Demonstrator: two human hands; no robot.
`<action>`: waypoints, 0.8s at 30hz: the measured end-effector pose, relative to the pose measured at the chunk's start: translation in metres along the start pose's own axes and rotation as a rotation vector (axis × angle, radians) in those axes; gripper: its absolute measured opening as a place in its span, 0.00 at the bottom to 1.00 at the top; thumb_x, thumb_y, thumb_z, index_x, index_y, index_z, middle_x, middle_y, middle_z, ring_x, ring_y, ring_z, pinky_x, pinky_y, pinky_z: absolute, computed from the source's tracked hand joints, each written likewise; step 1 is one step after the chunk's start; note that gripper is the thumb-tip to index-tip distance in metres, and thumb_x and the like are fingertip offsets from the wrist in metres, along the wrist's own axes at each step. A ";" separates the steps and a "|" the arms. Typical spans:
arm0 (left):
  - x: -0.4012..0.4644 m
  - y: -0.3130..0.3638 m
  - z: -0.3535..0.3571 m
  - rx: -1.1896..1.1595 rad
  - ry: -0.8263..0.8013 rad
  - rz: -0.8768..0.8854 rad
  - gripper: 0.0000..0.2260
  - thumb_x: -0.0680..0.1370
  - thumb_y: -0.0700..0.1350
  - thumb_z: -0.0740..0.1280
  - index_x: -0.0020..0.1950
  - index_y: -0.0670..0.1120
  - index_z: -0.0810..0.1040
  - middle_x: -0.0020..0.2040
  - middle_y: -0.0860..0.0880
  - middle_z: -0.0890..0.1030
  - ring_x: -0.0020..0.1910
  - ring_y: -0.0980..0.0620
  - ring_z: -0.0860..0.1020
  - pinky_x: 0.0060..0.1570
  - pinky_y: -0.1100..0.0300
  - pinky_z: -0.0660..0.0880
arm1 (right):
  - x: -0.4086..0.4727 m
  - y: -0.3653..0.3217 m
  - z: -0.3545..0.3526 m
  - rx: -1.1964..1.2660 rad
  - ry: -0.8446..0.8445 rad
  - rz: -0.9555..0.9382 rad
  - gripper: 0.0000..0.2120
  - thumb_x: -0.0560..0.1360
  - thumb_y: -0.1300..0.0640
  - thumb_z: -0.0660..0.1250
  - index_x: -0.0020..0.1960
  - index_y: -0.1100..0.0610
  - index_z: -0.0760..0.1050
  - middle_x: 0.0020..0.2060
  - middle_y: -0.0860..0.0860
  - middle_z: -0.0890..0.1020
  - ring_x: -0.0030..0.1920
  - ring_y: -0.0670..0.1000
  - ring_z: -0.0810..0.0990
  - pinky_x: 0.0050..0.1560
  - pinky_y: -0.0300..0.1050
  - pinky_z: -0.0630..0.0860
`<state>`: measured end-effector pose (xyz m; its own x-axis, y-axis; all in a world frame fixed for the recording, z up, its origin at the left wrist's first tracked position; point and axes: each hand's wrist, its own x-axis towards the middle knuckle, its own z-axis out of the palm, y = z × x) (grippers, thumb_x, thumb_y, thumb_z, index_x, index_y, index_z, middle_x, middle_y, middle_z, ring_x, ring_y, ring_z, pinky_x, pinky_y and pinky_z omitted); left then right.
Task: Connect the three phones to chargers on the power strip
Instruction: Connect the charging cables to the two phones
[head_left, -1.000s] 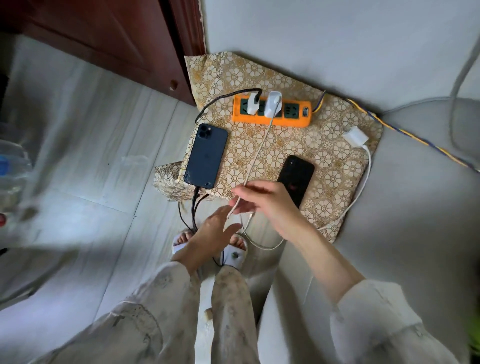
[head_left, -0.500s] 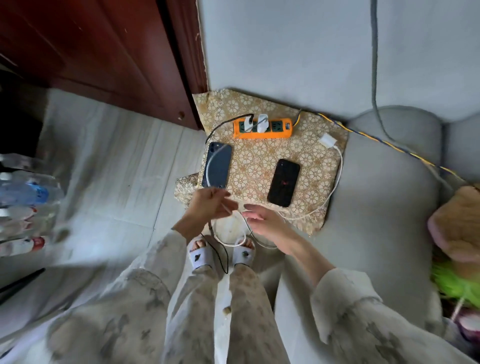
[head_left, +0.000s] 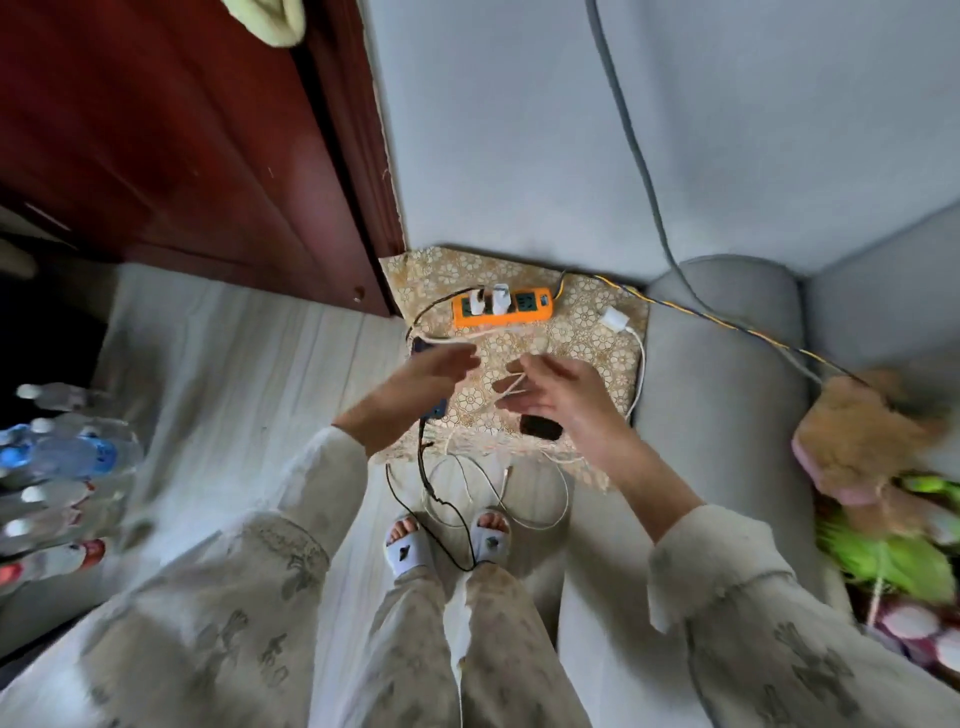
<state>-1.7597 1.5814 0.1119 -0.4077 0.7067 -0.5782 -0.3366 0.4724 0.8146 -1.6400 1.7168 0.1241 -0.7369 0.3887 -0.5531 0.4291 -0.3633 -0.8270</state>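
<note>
An orange power strip (head_left: 524, 318) lies on a gold patterned mat (head_left: 582, 343) with two white chargers (head_left: 500, 297) plugged in. A third white charger (head_left: 614, 318) lies loose on the mat's right side. My left hand (head_left: 423, 387) hovers with its fingers stretched over the blue phone (head_left: 436, 410), hiding most of it. My right hand (head_left: 563, 402) is raised over the black phone (head_left: 540, 427), and a thin white cable (head_left: 514, 387) passes between its thumb and fingers. No third phone is in view.
White and black cables (head_left: 441, 499) loop on the floor by my slippered feet (head_left: 408, 548). A dark wooden cabinet (head_left: 208, 156) stands at the left, water bottles (head_left: 62, 467) at the far left. A grey sofa (head_left: 727, 395) with a plush toy (head_left: 857, 431) lies at the right.
The camera has risen and pulled back. Both hands lifted from the mat's near edge to above the phones. The left hand's fingers have spread out from the cable.
</note>
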 end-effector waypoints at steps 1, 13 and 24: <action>-0.010 -0.005 0.005 0.109 -0.102 0.005 0.21 0.77 0.30 0.55 0.68 0.42 0.67 0.64 0.46 0.74 0.65 0.51 0.71 0.52 0.73 0.70 | -0.002 -0.013 -0.002 0.051 0.009 -0.018 0.08 0.77 0.59 0.61 0.45 0.61 0.77 0.36 0.55 0.85 0.34 0.52 0.85 0.36 0.40 0.80; -0.065 0.062 0.008 -0.382 0.095 0.233 0.12 0.80 0.34 0.52 0.41 0.42 0.71 0.37 0.48 0.84 0.40 0.53 0.83 0.39 0.63 0.80 | -0.041 -0.054 0.006 -0.293 -0.207 0.002 0.13 0.78 0.51 0.60 0.61 0.52 0.73 0.61 0.50 0.77 0.58 0.46 0.75 0.61 0.41 0.69; -0.094 0.116 -0.004 -0.755 0.195 0.422 0.11 0.80 0.34 0.52 0.43 0.42 0.72 0.37 0.47 0.84 0.43 0.49 0.84 0.48 0.55 0.81 | -0.054 -0.066 -0.006 -0.877 0.079 -0.328 0.07 0.76 0.60 0.64 0.48 0.58 0.81 0.50 0.53 0.81 0.53 0.52 0.79 0.55 0.44 0.72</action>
<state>-1.7643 1.5678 0.2604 -0.7387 0.6087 -0.2895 -0.5676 -0.3300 0.7543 -1.6250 1.7244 0.2079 -0.8669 0.4269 -0.2575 0.4705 0.5297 -0.7058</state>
